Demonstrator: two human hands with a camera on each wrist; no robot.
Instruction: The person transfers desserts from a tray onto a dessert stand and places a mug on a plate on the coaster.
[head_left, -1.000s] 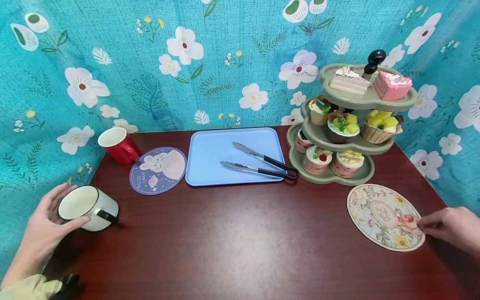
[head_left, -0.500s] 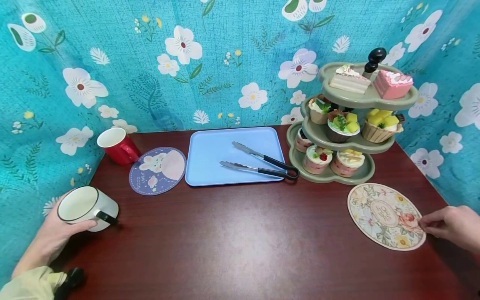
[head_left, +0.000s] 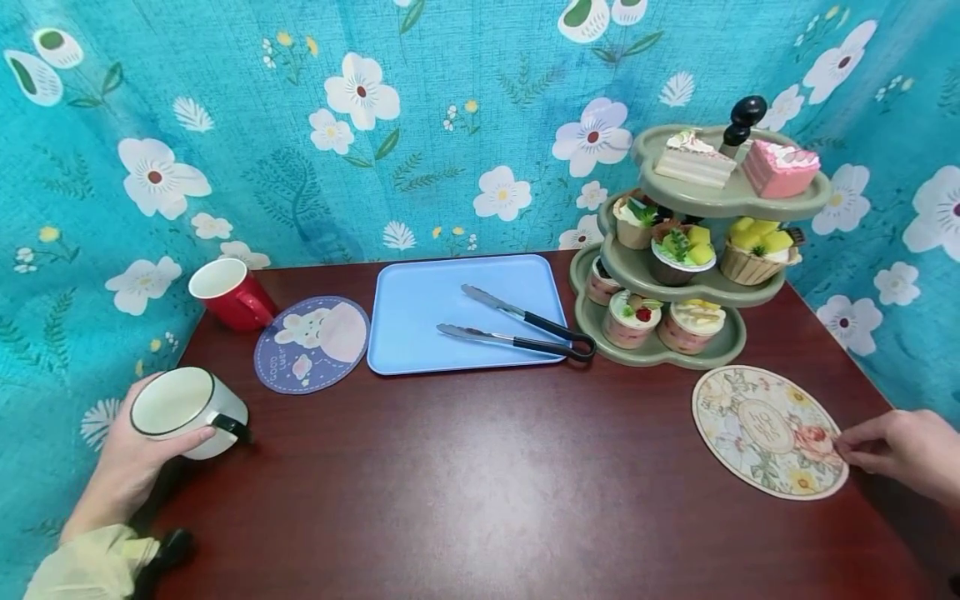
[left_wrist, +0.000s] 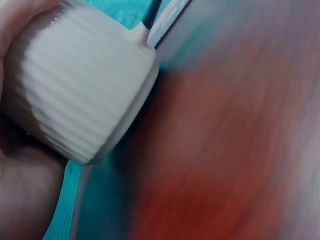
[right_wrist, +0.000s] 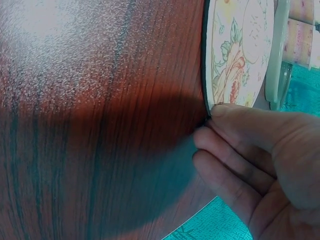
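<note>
At the table's left edge my left hand (head_left: 131, 467) grips a white mug (head_left: 223, 404) round its side, the thumb along the front. The mug has a dark rim and a black handle facing right. Its ribbed wall (left_wrist: 85, 75) fills much of the left wrist view; whether its base touches the table I cannot tell. On the right, my right hand (head_left: 903, 454) pinches the near right edge of a round floral coaster (head_left: 765, 433) between thumb and fingers. In the right wrist view the thumb lies on top of the coaster's edge (right_wrist: 235, 75).
A red mug (head_left: 243, 302) stands at the back left beside a purple bunny coaster (head_left: 337, 333). Tongs (head_left: 551, 322) lie across a blue tray (head_left: 405, 317). A three-tier green stand (head_left: 720, 358) with cakes and dessert cups occupies the back right. A flowered curtain (head_left: 442, 125) hangs behind.
My left hand has closed more fully round the white mug and shifted slightly right with it. The right hand and the floral coaster stay nearly in place.
</note>
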